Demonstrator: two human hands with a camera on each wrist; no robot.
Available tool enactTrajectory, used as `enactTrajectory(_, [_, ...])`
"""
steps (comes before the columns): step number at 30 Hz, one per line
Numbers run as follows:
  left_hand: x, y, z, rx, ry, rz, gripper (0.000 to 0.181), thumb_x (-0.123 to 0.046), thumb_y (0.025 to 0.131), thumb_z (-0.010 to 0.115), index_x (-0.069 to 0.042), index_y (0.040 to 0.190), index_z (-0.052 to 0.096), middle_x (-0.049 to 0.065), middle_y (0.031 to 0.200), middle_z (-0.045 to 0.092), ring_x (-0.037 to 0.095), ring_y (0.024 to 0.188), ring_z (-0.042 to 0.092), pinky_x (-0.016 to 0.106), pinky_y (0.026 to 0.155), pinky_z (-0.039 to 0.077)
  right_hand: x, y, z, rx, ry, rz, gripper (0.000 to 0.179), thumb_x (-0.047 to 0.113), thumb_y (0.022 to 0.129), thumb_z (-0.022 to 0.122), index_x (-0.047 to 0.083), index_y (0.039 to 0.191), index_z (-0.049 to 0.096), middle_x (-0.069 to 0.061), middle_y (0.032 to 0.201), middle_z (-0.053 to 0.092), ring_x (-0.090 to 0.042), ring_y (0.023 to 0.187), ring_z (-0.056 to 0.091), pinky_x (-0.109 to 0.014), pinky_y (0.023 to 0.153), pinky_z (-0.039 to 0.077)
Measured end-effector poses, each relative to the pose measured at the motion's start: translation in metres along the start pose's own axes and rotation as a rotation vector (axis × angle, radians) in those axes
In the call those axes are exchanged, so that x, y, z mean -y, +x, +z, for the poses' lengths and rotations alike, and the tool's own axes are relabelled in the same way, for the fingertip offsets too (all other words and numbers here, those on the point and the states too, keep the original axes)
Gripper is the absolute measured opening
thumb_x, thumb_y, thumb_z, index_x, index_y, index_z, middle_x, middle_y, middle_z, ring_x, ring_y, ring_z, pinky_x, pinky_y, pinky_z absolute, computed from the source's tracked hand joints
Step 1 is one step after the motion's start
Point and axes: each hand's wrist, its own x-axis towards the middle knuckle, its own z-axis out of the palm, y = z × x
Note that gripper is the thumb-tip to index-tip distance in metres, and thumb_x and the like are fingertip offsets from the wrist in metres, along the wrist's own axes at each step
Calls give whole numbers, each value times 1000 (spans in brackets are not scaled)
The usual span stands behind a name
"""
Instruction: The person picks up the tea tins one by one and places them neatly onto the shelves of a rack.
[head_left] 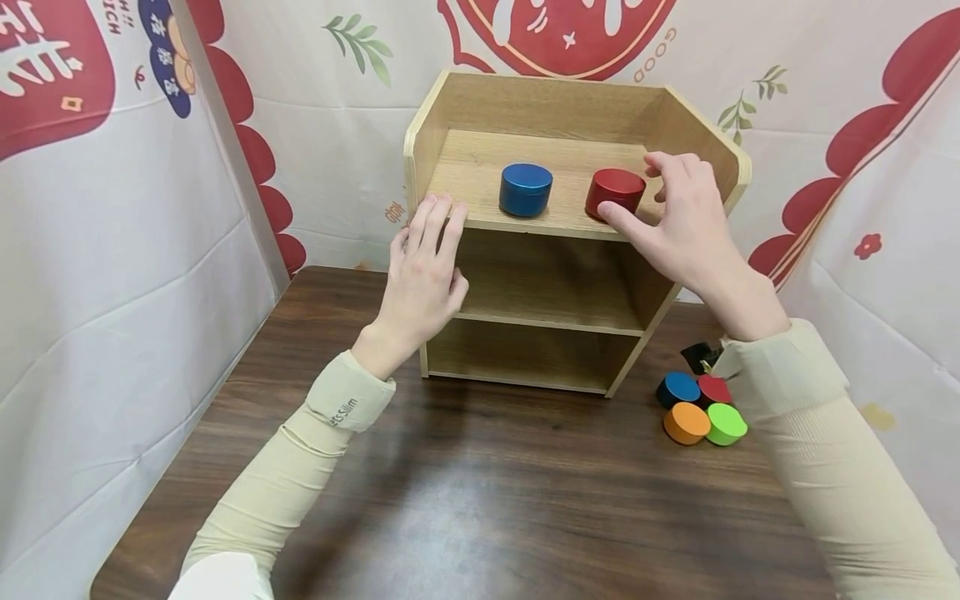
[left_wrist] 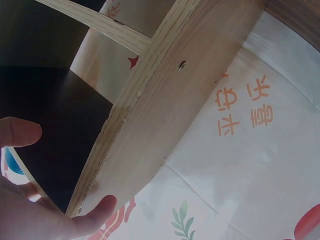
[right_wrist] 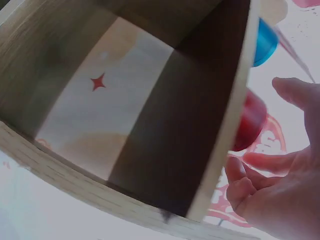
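A wooden shelf unit [head_left: 551,327] stands on the table, a blue round metal tin [head_left: 525,192] and a red one [head_left: 615,193] sitting on its top board. My left hand [head_left: 422,279] grips the unit's front left corner. In the left wrist view, its thumb [left_wrist: 22,132] lies before the dark compartment and a finger [left_wrist: 100,215] is against the outer side panel. Around the red tin's right side, my right hand [head_left: 686,221] is spread, thumb near the tin's front. The right wrist view shows the fingers [right_wrist: 270,162] close to the red tin [right_wrist: 251,122], uncurled around it.
Right of the unit, blue [head_left: 680,388], red [head_left: 714,390], orange [head_left: 687,423] and green [head_left: 726,424] round pieces cluster on the dark wood table [head_left: 480,500]. A small black item [head_left: 701,357] lies behind them. Printed cloth [head_left: 322,167] hangs behind and at both sides.
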Motion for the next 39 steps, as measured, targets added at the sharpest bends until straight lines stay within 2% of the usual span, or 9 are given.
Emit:
enactTrajectory(6, [-1, 0, 1, -12, 4, 5, 73, -6, 78, 56, -7, 147, 32, 12, 152, 33, 27, 145, 24, 54, 102, 37, 6, -20, -7, -81, 13, -90, 59, 31, 88, 65, -1, 134, 47, -21, 118, 51, -33, 100, 47, -42, 84, 32])
enactTrajectory(12, [0, 0, 2, -10, 1, 3, 73, -6, 78, 56, -8, 147, 32, 12, 152, 33, 27, 145, 23, 54, 101, 38, -6, -43, -1, -221, 36, -207, 47, 18, 85, 68, -4, 124, 52, -22, 104, 57, -30, 87, 52, -29, 78, 32])
enactTrajectory(16, [0, 0, 2, -6, -1, 6, 73, -5, 78, 56, -8, 147, 32, 12, 152, 33, 27, 145, 23, 54, 101, 38, -22, -62, 8, -309, 52, -202, 43, 11, 82, 70, -4, 120, 56, -22, 99, 60, -28, 84, 52, -19, 77, 31])
enactTrajectory(20, [0, 0, 2, -4, -4, 3, 74, -6, 79, 55, -8, 148, 31, 11, 153, 32, 26, 146, 22, 52, 103, 36, -40, -80, 14, -337, 58, -166, 36, 11, 83, 68, -4, 114, 58, -20, 95, 61, -16, 82, 49, -9, 76, 31])
enactTrajectory(23, [0, -2, 3, -38, -36, 18, 74, -6, 79, 55, -7, 149, 31, 12, 154, 31, 26, 147, 21, 51, 105, 34, -55, -93, 16, -328, 44, -143, 34, 13, 84, 67, -5, 111, 59, -19, 93, 60, -6, 81, 45, -5, 73, 31])
enactTrajectory(25, [0, -4, 5, -78, -82, 42, 74, -5, 79, 55, -7, 149, 31, 14, 155, 30, 28, 148, 20, 51, 106, 33, -66, -101, 18, -311, 30, -117, 33, 14, 85, 67, -5, 110, 59, -19, 93, 59, -7, 81, 45, -4, 74, 31])
enactTrajectory(32, [1, -26, 16, -226, -175, 128, 65, 0, 76, 56, -4, 139, 44, 21, 152, 34, 37, 143, 26, 55, 112, 28, -109, -135, 30, -233, -38, -25, 34, 14, 86, 66, -8, 111, 59, -22, 95, 59, -28, 83, 49, -19, 74, 32])
enactTrajectory(35, [1, -37, 22, -215, -165, 116, 59, -2, 77, 57, -3, 135, 48, 19, 148, 39, 36, 140, 32, 59, 111, 27, -125, -149, 35, -180, -81, 37, 35, 17, 87, 65, -7, 111, 59, -22, 92, 58, -28, 79, 48, -27, 70, 33])
enactTrajectory(39, [-1, -49, 30, -126, -137, 78, 59, -6, 78, 59, -5, 136, 48, 14, 145, 44, 32, 136, 38, 65, 109, 25, -143, -169, 40, -64, -147, 156, 43, 23, 88, 65, -8, 115, 55, -22, 85, 57, -28, 71, 49, -34, 61, 36])
